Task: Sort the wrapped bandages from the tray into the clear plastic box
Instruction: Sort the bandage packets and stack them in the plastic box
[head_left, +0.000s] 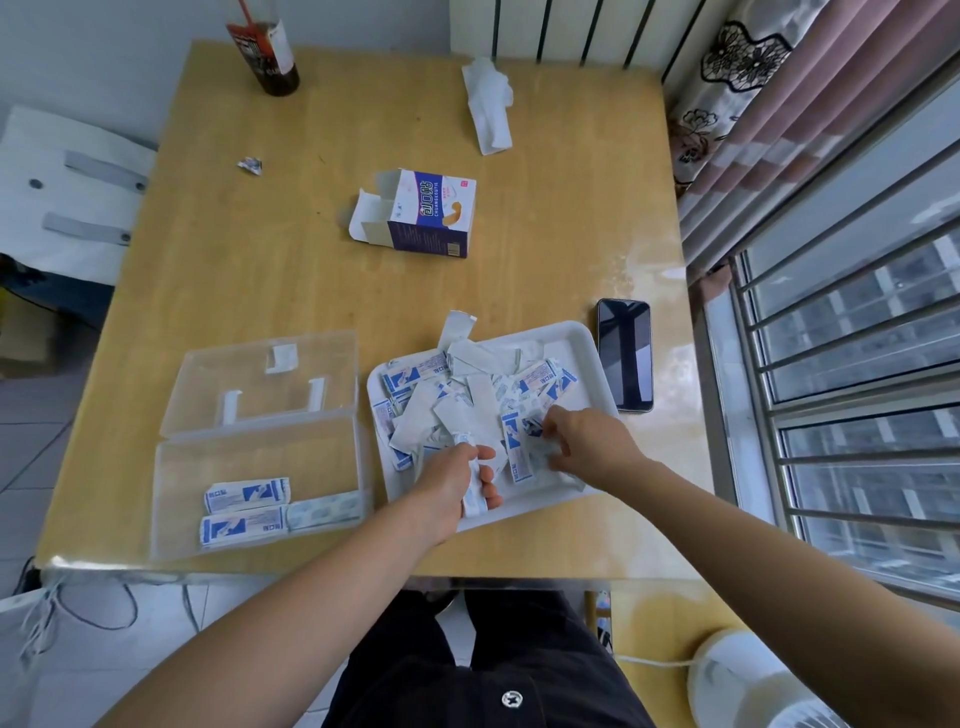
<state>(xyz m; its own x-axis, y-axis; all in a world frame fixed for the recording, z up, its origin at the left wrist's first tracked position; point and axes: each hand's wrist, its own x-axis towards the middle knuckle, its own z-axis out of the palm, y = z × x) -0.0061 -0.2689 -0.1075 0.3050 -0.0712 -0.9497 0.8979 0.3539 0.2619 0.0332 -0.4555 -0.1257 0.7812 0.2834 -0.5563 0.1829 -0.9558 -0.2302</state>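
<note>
- Our left hand (457, 483) hovers over the near left corner of the white tray (587, 353), with its fingers curled round a small bundle of bandages (474, 496).
- Our right hand (587, 441) reaches into the lower right of the tray, where its curled fingertips pinch a blue-and-white wrapper (532, 427) in the pile.
- The loose wrapped bandages (467, 400) fill the tray at centre frame, and one paper strip hangs over its far rim.
- The clear plastic box (171, 493) sits lower left with its lid (260, 379) folded back flat behind it. Three packs of sorted bandages (244, 512) lie along its near wall.
- The box's right wall stands just beside the tray's left rim, so we see only a thin gap there.
- Both the box and the tray lie close to the near edge of the table (234, 270).
- A dark phone (625, 356) lies just beside the tray's right rim, near the table's right edge.
- Bare wood stretches across the middle of the frame between the box and an opened carton (415, 213).
- The carton shows large white characters over a Latin line starting "CHUANG"; we cannot read the rest.
- The wrappers carry blue print that is too small to read.
- A bottle (265, 52) with a red label stands upper left, and its writing is illegible.
- A crumpled tissue (488, 104) lies top centre, and a small scrap (250, 165) lies to the left of the carton.
</note>
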